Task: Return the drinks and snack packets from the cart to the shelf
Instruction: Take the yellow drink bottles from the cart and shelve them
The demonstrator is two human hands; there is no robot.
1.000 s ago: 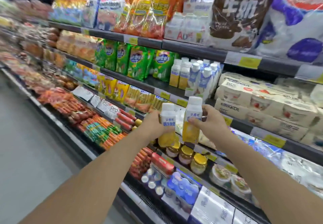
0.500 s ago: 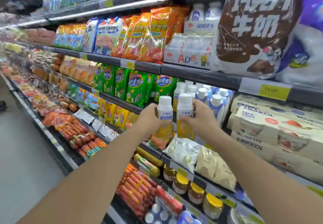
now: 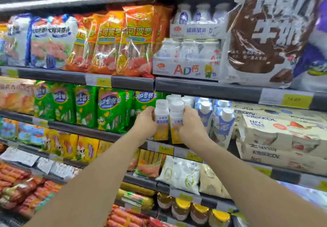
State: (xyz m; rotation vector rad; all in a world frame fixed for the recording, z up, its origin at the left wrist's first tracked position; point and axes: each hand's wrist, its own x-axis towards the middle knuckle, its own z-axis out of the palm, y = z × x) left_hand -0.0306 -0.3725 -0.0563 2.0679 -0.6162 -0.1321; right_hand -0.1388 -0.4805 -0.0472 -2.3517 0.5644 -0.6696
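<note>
At the shelf edge (image 3: 123, 136), left hand (image 3: 146, 123) and right hand (image 3: 190, 126) each grip 1 of 2 white-capped, yellow-bottomed bottles (image 3: 161, 118).

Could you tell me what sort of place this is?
Most likely a supermarket's chilled aisle: tiered shelves with yellow price tags, rows of green snack packets, and boxed drink multipacks.

two small drink bottles stand upright side by side at the front edge of the shelf (image 3: 203, 92)'s middle tier. the left bottle (image 3: 161, 120) and the right bottle (image 3: 176, 122) each have a white cap, white upper label with blue print, and yellow lower half. they touch.
</note>
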